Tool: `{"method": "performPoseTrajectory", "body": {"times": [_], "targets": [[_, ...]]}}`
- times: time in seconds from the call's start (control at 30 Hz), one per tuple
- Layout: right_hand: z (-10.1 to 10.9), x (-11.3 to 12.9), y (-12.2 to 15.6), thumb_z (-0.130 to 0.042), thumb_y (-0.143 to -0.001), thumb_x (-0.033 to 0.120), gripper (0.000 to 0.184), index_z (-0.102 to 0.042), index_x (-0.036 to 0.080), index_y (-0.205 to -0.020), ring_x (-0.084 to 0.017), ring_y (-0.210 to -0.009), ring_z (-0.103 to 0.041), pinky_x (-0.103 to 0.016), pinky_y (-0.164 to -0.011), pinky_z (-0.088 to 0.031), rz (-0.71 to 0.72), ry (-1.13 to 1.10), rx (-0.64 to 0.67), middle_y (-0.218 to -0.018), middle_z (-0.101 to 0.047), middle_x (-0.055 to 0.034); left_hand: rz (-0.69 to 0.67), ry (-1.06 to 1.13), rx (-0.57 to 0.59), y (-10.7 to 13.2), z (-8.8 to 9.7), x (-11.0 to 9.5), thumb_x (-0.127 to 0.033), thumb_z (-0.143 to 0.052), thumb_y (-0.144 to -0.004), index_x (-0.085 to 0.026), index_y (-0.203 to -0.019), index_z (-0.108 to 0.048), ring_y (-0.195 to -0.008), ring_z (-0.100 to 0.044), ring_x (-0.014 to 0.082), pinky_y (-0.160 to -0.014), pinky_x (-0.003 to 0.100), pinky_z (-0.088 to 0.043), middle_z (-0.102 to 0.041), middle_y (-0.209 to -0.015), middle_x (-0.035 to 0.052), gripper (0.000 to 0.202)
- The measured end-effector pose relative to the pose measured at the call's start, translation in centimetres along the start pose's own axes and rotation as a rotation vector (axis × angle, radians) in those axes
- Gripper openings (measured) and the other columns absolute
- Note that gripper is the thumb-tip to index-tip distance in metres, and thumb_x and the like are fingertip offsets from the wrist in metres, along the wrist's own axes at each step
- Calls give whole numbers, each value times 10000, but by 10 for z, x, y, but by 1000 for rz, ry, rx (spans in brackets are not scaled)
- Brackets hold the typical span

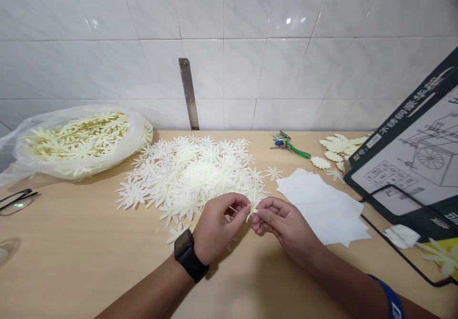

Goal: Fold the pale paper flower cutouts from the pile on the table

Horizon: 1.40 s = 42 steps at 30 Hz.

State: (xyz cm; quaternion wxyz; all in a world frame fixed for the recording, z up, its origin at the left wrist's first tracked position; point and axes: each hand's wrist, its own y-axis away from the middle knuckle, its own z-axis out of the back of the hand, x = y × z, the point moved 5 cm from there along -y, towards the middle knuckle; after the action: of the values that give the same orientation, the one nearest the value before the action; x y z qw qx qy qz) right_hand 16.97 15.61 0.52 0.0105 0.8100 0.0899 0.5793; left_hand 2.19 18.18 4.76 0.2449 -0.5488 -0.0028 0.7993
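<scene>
Both my hands meet over the wooden table (pixel 89 252) and pinch one small cream flower-shaped cutout (pixel 253 209) between their fingertips. My left hand (pixel 220 226), with a black smartwatch (pixel 188 252) on the wrist, has its fingers curled onto the cutout from the left. My right hand (pixel 282 223) grips it from the right, fingers pressed together. Just behind the hands lies a big pile of white flower cutouts (pixel 193 173).
A clear plastic bag of cream flower cutouts (pixel 77 140) sits at the back left. White paper sheets (pixel 322 204) lie right of my hands. A dark printed box (pixel 411 161), leaf cutouts (pixel 334 152), keys with a green tag (pixel 289 146) and glasses (pixel 16 200) are around.
</scene>
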Motion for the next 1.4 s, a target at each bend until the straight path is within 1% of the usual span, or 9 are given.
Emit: {"method": "performPoseTrajectory", "body": {"times": [0.33, 0.57, 0.67, 0.8, 0.9, 1.03, 1.1, 1.17, 1.4], "targets": [[0, -4, -1, -708, -782, 491, 328, -670, 165, -797, -145, -621, -653, -285, -617, -533, -38, 204, 5, -709, -701, -40, 273, 244, -52, -6, 8, 9, -244, -630, -782, -141, -855, -632, -674, -570, 108, -632, 216, -472, -631, -756, 15, 127], [4, -1, -1, -714, -782, 467, 304, -684, 166, -757, -155, -663, -637, -294, -642, -533, -20, 227, -44, -720, -670, -35, 267, 354, -324, -13, 42, 19, -335, -687, -761, -160, -915, -649, -733, -607, 124, -686, 254, -543, -639, -844, 13, 236], [4, 0, 0, -728, -769, 461, 299, -683, 166, -744, -154, -653, -624, -299, -640, -526, -28, 227, -54, -702, -662, -33, 213, 228, -422, -16, 59, 22, -337, -656, -790, -166, -933, -630, -720, -617, 135, -717, 305, -555, -630, -870, 18, 225], [4, 0, 1, -724, -776, 456, 294, -679, 171, -717, -153, -635, -613, -302, -636, -514, -19, 230, -58, -681, -668, -31, -75, -268, -550, -14, 70, 4, -224, -597, -832, -179, -944, -620, -920, -602, 192, -863, 356, -498, -626, -933, 48, 123], [3, 2, 0, -740, -763, 442, 289, -667, 174, -683, -145, -610, -602, -295, -618, -499, -2, 224, -67, -652, -665, -22, -272, -431, -386, -9, 51, -12, -189, -572, -864, -173, -919, -625, -884, -592, 183, -843, 337, -482, -636, -878, 48, 78], [1, 5, 0, -750, -750, 438, 286, -669, 174, -676, -138, -586, -591, -287, -594, -481, 25, 214, -46, -622, -655, -13, -376, -313, 10, 1, 14, -20, -183, -558, -896, -200, -1019, -667, -913, -609, 161, -819, 282, -492, -665, -958, 54, 165], [-1, 6, 0, -752, -745, 443, 286, -677, 174, -684, -138, -576, -589, -287, -589, -480, 37, 219, -23, -605, -647, -7, -382, -272, 141, 4, 3, -20, -171, -537, -910, -229, -1043, -687, -920, -615, 151, -811, 266, -494, -676, -990, 46, 209], [-2, 7, 0, -748, -746, 451, 294, -678, 173, -682, -139, -571, -591, -289, -587, -484, 42, 220, -7, -593, -643, -5, -346, -234, 183, 3, 0, -17, -168, -532, -913, -227, -1026, -702, -881, -625, 142, -790, 256, -495, -691, -958, 39, 212], [-3, 4, 1, -724, -774, 457, 299, -680, 168, -712, -149, -599, -618, -297, -599, -501, 34, 221, 18, -654, -676, -30, -100, -85, 80, -3, 7, -7, -188, -589, -850, -184, -874, -697, -762, -641, 146, -734, 260, -507, -714, -824, 32, 110]]}}
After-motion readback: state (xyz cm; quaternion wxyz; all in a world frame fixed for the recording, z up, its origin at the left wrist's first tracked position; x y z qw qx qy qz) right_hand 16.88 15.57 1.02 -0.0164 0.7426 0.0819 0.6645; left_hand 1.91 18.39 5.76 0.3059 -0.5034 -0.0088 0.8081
